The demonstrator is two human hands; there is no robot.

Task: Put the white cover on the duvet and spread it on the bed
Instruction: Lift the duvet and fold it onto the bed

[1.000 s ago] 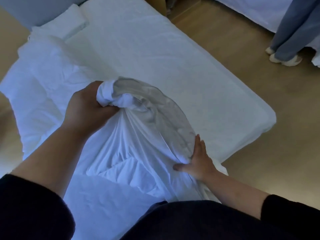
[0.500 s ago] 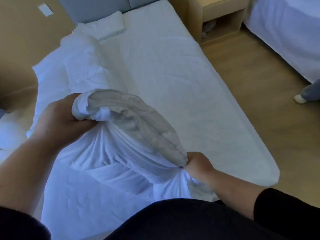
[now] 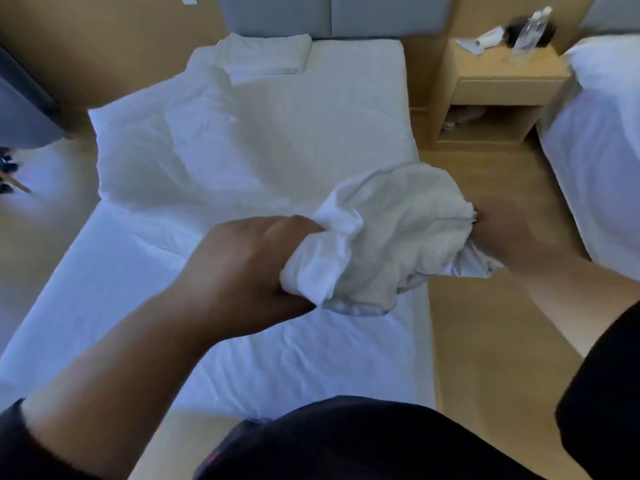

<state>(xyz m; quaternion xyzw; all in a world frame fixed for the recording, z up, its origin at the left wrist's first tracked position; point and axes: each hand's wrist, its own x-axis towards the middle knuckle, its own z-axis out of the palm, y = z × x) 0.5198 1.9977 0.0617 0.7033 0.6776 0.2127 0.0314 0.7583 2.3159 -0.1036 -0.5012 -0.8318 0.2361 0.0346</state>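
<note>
two hands hold a bunched end of the white cover (image 3: 381,237) above the bed (image 3: 363,98), seen from my head camera.

the left hand (image 3: 249,271) has its fingers curled tight round a wad of the cover at the near edge of the bundle. the right hand (image 3: 512,237) is blurred at the bundle's far end, over the wooden floor (image 3: 485,323); it touches the cloth, but i cannot tell how its fingers lie. from the bundle, white bedding runs back across the mattress, and a crumpled heap of it (image 3: 166,147) lies on the bed's left side near a folded pillow (image 3: 266,55) at the grey headboard (image 3: 329,15). a wooden nightstand (image 3: 502,91) stands just beside the bed, with a clear bottle (image 3: 528,32) on top, and a second white bed (image 3: 606,133) lies beyond it.
</note>
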